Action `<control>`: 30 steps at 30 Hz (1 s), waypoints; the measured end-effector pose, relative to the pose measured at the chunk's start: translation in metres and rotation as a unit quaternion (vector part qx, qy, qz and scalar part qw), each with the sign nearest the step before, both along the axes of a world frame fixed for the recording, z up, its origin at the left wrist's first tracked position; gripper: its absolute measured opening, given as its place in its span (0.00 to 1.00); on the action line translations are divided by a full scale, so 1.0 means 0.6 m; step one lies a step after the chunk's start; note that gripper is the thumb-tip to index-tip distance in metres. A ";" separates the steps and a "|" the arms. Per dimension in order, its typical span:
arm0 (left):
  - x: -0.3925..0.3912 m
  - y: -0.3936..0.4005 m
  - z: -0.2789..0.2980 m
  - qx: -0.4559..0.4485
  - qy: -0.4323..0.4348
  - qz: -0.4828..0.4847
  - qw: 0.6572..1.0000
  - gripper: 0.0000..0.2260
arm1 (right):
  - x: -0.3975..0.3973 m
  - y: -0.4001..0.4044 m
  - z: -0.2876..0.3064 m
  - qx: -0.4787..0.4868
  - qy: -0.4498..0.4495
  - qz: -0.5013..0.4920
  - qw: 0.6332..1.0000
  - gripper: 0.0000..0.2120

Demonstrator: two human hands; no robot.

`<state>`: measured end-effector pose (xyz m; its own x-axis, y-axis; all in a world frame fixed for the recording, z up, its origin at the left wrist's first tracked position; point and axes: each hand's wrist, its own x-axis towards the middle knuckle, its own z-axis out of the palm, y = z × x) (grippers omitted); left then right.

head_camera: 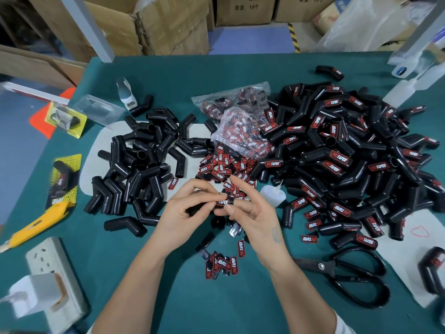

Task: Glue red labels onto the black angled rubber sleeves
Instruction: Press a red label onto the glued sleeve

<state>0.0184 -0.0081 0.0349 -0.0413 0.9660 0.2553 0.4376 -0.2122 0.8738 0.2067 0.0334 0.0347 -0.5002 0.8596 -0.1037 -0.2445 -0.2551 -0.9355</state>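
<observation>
Fingers of both hands pinch one sleeve, pressing its red label down.
Glue bottle stands beside (within reach); unlabelled sleeves left, finished pile right on desk.

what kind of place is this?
Likely a small factory or warehouse assembly bench: stacked cardboard cartons behind, a big pile of labelled sleeves, an unlabelled pile, and a glue bottle on the green table.

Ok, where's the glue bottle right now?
Head view: the glue bottle stands just right of the right hand, at the labelled sleeve pile's near edge.
</observation>
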 end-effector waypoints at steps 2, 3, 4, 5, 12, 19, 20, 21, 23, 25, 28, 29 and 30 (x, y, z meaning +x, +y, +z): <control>0.000 0.000 -0.001 0.002 0.001 0.000 1.000 0.11 | -0.001 0.000 -0.001 0.000 -0.004 -0.003 1.000 0.25; 0.001 0.000 -0.001 0.002 0.000 0.000 1.000 0.11 | -0.002 0.000 -0.002 0.002 -0.006 -0.003 1.000 0.25; 0.001 0.000 -0.001 0.004 -0.003 0.000 1.000 0.10 | -0.002 0.000 -0.003 0.005 -0.008 -0.003 1.000 0.25; 0.001 -0.001 -0.001 0.007 -0.008 0.000 1.000 0.10 | -0.002 0.000 -0.004 0.006 -0.007 -0.003 1.000 0.25; 0.004 -0.001 -0.005 0.038 -0.015 0.061 0.997 0.08 | -0.002 0.002 -0.010 0.021 -0.004 0.000 1.000 0.24; 0.009 -0.002 -0.008 0.058 -0.005 0.070 0.996 0.08 | -0.001 0.002 -0.013 0.031 0.000 -0.013 0.999 0.23; 0.009 -0.002 -0.008 0.058 -0.006 0.070 0.996 0.08 | -0.001 0.002 -0.013 0.031 -0.001 -0.013 0.999 0.23; 0.009 -0.002 -0.009 0.057 -0.007 0.070 0.996 0.08 | 0.000 0.003 -0.013 0.031 -0.001 -0.009 0.999 0.23; 0.008 -0.001 -0.011 0.050 -0.012 0.069 0.996 0.08 | 0.002 0.005 -0.012 0.029 0.004 0.009 1.000 0.24; 0.005 0.001 -0.012 0.043 -0.016 0.072 0.996 0.07 | 0.004 0.005 -0.010 0.030 0.008 0.028 0.999 0.25; 0.004 0.001 -0.013 0.038 -0.021 0.079 0.996 0.08 | 0.004 0.005 -0.008 0.036 0.000 0.029 0.999 0.24; 0.004 0.001 -0.013 0.039 -0.021 0.079 0.996 0.08 | 0.005 0.005 -0.007 0.038 -0.004 0.026 0.999 0.24; 0.005 0.000 -0.014 0.041 -0.021 0.077 0.996 0.08 | 0.005 0.005 -0.007 0.039 -0.007 0.023 0.999 0.24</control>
